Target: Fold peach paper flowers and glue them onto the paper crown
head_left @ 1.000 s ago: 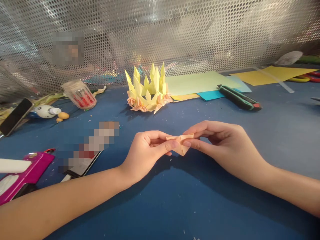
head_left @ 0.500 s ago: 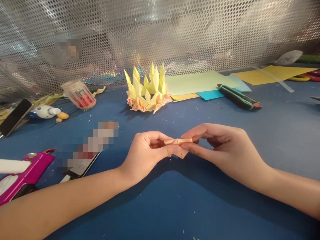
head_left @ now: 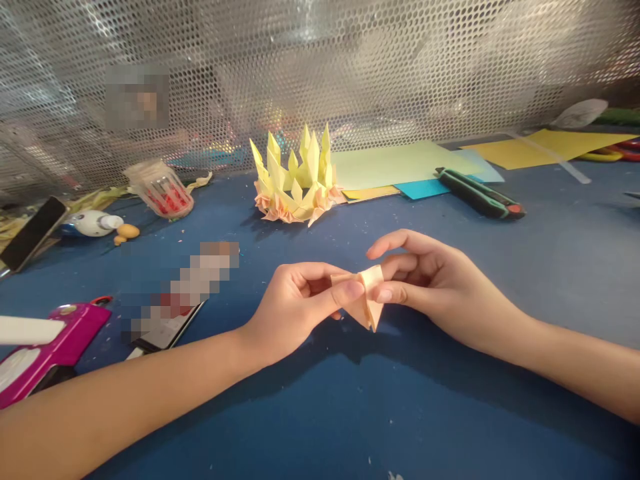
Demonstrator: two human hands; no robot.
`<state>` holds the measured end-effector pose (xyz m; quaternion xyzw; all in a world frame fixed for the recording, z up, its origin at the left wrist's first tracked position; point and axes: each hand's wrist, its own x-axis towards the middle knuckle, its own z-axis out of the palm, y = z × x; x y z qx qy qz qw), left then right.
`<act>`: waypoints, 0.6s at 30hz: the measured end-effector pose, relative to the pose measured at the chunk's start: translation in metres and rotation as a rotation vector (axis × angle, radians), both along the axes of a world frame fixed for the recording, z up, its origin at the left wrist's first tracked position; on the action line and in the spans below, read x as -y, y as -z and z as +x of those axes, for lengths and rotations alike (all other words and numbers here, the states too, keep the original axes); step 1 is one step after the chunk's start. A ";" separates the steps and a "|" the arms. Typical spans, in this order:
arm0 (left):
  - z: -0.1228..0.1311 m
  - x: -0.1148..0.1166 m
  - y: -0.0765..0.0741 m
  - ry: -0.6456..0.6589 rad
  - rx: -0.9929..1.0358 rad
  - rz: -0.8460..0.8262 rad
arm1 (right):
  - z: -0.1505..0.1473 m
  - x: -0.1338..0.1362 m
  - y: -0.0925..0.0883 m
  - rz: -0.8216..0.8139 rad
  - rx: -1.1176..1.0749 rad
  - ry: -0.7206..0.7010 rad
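A small piece of folded peach paper [head_left: 371, 288] is held above the blue table [head_left: 320, 413], its pointed end hanging down. My left hand [head_left: 303, 300] is closed on its left side, thumb in front and fingers behind. My right hand [head_left: 435, 283] pinches the right edge between thumb and a bent finger, while the index finger is lifted off the paper. Beyond the hands stands a ring-shaped origami piece [head_left: 295, 180] with upright yellow points and peach folded pieces around its base.
Coloured paper sheets [head_left: 395, 163] and a green-black utility knife [head_left: 480, 193] lie at the back right. To the left are a clear jar [head_left: 163, 190] with red bits, a blurred-out phone [head_left: 170, 327], another phone [head_left: 33, 233] and a magenta tool [head_left: 75, 340]. Perforated metal mesh [head_left: 320, 80] rises behind.
The folded paper has turned, showing more of its face and its downward point. My right index finger has lifted away from it. My left hand keeps its hold.
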<state>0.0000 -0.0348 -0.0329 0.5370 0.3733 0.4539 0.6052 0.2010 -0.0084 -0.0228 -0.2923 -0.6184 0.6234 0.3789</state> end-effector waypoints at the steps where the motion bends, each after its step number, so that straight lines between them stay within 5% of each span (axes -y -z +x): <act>1: 0.000 0.000 0.001 0.005 0.003 0.004 | 0.000 0.000 0.000 -0.010 -0.029 -0.015; 18: 0.000 0.000 -0.001 0.059 0.039 0.022 | -0.001 0.002 0.000 -0.021 -0.074 -0.015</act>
